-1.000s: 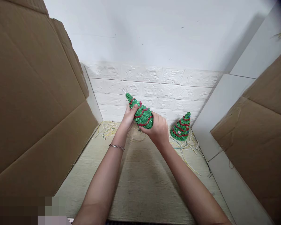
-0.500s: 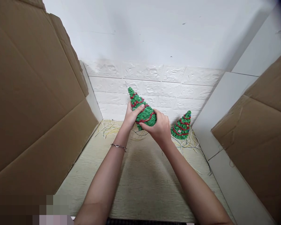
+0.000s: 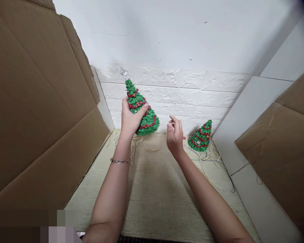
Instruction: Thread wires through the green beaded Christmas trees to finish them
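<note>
My left hand (image 3: 131, 119) grips a small green toy Christmas tree (image 3: 148, 119) with red garland, holding it above the table. The tree tilts to the left, and a clear star-like topper (image 3: 124, 73) sits at its tip. To the right of it, apart from the tree, my right hand (image 3: 174, 135) is raised with its fingers loosely bent and apart, nothing seen in them. A second green Christmas tree (image 3: 200, 136) with red garland stands upright at the back right, beyond my right hand.
Thin white and yellow wires (image 3: 205, 162) lie tangled at the back right, with more wires (image 3: 152, 143) at the back left. A small red object (image 3: 184, 137) lies behind my right wrist. Cardboard sheets (image 3: 40, 118) flank the table (image 3: 152, 202); a white brick-pattern wall (image 3: 158, 77) stands behind.
My right hand has let go of the tree and moved a little away to the right. My left hand has carried the tree up and to the left.
</note>
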Motion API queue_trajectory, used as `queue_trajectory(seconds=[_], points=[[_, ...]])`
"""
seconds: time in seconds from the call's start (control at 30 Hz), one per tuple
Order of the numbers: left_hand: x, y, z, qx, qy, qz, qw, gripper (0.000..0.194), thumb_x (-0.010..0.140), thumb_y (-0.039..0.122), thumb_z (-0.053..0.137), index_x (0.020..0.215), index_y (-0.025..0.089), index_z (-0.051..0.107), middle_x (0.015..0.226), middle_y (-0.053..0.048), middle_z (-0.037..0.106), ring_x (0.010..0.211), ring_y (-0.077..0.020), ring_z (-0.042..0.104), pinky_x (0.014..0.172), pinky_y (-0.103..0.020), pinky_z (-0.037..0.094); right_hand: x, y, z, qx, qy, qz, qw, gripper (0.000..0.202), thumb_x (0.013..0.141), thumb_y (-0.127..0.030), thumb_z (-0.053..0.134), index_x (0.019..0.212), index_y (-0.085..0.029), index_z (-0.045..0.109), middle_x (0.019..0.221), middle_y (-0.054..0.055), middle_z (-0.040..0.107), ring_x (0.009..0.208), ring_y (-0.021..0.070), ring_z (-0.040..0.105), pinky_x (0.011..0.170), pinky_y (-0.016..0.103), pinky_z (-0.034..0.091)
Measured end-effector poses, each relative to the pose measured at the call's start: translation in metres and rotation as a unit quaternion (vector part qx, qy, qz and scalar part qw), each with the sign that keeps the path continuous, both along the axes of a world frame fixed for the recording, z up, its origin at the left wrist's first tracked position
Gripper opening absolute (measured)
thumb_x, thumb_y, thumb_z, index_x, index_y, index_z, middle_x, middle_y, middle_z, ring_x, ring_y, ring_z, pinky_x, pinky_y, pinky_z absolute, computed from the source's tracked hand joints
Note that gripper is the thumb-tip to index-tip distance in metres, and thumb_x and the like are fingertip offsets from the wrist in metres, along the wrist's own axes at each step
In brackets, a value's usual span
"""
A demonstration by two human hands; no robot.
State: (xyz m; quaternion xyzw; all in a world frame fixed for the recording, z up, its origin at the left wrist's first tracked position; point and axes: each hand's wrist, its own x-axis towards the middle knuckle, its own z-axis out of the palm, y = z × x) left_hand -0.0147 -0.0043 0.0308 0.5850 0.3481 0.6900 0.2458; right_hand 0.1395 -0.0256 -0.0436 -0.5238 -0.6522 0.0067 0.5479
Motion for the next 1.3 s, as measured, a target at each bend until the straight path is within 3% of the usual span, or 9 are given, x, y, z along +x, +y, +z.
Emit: queue_trajectory(seconds=[0.07, 0.17, 0.3, 0.6, 0.7, 0.8, 0.9, 1.03, 1.3], points=[[-0.011, -0.002, 0.003, 0.015, 0.038, 0.075, 0.996, 0.062, 0.062, 0.039, 0.073, 0.115, 0.027, 0.044, 0.116, -0.004, 0.053, 0.117, -0.0258, 0.045, 0.102, -0.039, 0.033, 0.001, 0.01, -0.016, -0.114, -0.105, -0.007, 0.988, 0.043, 0.093, -0.027, 0.021, 0.12, -0.01, 0.048, 0.111, 0.015, 0.055, 0.103, 0.0194, 0.051, 0.09, 0.032, 0.039], [-0.025, -0.002, 0.006, 0.033, 0.066, 0.161, 0.984, 0.066, 0.06, 0.035, 0.074, 0.118, 0.027, 0.043, 0.121, -0.005, 0.05, 0.121, -0.0272, 0.041, 0.107, -0.042, 0.026, -0.001, 0.017, -0.039, -0.241, -0.26, 0.077, 0.932, 0.028, 0.088, -0.028, 0.042, 0.101, -0.017, 0.064, 0.104, 0.009, 0.06, 0.098, 0.0191, 0.055, 0.086, 0.03, 0.039], [-0.038, 0.002, 0.005, 0.027, 0.062, 0.204, 0.977, 0.063, 0.061, 0.034, 0.072, 0.117, 0.025, 0.044, 0.118, -0.006, 0.051, 0.117, -0.0265, 0.045, 0.106, -0.041, 0.028, -0.01, 0.014, -0.055, -0.275, -0.31, 0.103, 0.904, 0.019, 0.08, -0.027, 0.055, 0.091, -0.02, 0.069, 0.104, 0.009, 0.061, 0.098, 0.0228, 0.056, 0.085, 0.035, 0.038], [-0.04, 0.02, -0.009, -0.02, 0.025, 0.184, 0.982, 0.061, 0.057, 0.037, 0.075, 0.111, 0.022, 0.049, 0.104, -0.005, 0.059, 0.1, -0.0232, 0.056, 0.094, -0.037, 0.041, -0.02, 0.015, -0.065, -0.275, -0.326, 0.097, 0.899, 0.02, 0.082, -0.014, 0.044, 0.084, -0.015, 0.063, 0.101, 0.011, 0.061, 0.095, 0.0205, 0.055, 0.082, 0.032, 0.035], [-0.039, 0.029, -0.015, -0.027, 0.013, 0.171, 0.985, 0.062, 0.057, 0.037, 0.075, 0.111, 0.021, 0.049, 0.104, -0.005, 0.06, 0.097, -0.0222, 0.057, 0.09, -0.037, 0.044, -0.01, 0.019, -0.054, -0.257, -0.299, 0.074, 0.916, 0.026, 0.086, -0.011, 0.032, 0.091, -0.016, 0.058, 0.092, 0.009, 0.062, 0.086, 0.0173, 0.055, 0.082, 0.032, 0.035], [-0.037, 0.035, -0.019, -0.031, -0.021, 0.131, 0.991, 0.058, 0.057, 0.035, 0.076, 0.107, 0.02, 0.05, 0.101, -0.005, 0.06, 0.094, -0.0203, 0.058, 0.088, -0.035, 0.045, 0.006, 0.019, -0.03, -0.22, -0.236, 0.036, 0.946, 0.033, 0.092, -0.017, 0.02, 0.103, -0.015, 0.051, 0.085, 0.008, 0.062, 0.076, 0.0173, 0.055, 0.069, 0.028, 0.037], [-0.03, 0.035, -0.021, -0.039, -0.06, 0.084, 0.994, 0.05, 0.058, 0.033, 0.076, 0.1, 0.02, 0.052, 0.096, -0.004, 0.061, 0.088, -0.0184, 0.06, 0.085, -0.034, 0.048, 0.02, 0.009, -0.001, -0.114, -0.072, -0.005, 0.991, 0.026, 0.091, -0.029, 0.031, 0.097, -0.018, 0.054, 0.075, 0.004, 0.061, 0.067, 0.0167, 0.055, 0.06, 0.025, 0.034], [-0.017, 0.031, -0.02, -0.069, -0.082, 0.035, 0.994, 0.045, 0.058, 0.03, 0.076, 0.096, 0.02, 0.052, 0.092, -0.004, 0.062, 0.084, -0.0183, 0.061, 0.081, -0.034, 0.05, 0.023, -0.013, 0.03, -0.017, -0.015, 0.002, 1.0, 0.022, 0.085, -0.034, 0.046, 0.084, -0.019, 0.062, 0.064, 0.0, 0.06, 0.056, 0.0133, 0.051, 0.056, 0.024, 0.033], [0.017, 0.025, -0.027, -0.033, -0.005, -0.006, 0.999, 0.054, 0.059, 0.026, 0.075, 0.107, 0.023, 0.052, 0.099, -0.004, 0.062, 0.089, -0.0204, 0.061, 0.084, -0.037, 0.048, 0.011, -0.027, 0.037, 0.039, -0.077, 0.092, 0.992, 0.016, 0.083, -0.025, 0.049, 0.076, -0.018, 0.062, 0.06, -0.001, 0.057, 0.052, 0.0107, 0.045, 0.055, 0.023, 0.033]])
